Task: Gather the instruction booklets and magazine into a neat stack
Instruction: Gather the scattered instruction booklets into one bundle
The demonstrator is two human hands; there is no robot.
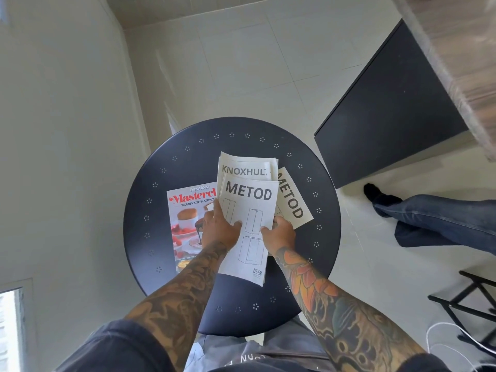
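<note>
On the round dark table (161,210) lie several white booklets and a cooking magazine (185,210). A METOD booklet (249,205) is on top, over a KNOXHULT booklet (244,169). Another METOD booklet (292,200) pokes out at an angle on the right. The magazine lies on the left, partly under the booklets. My left hand (218,226) grips the left edge of the top METOD booklet, thumb on its cover. My right hand (279,232) grips its right edge, thumb on top and fingers hidden beneath.
A dark cabinet (389,116) stands at the right under a wooden counter. Another person's leg in jeans (440,218) and a dark-socked foot rest on the tiled floor to the right. A black folding frame (472,307) and white cable lie at lower right. A wall runs along the left.
</note>
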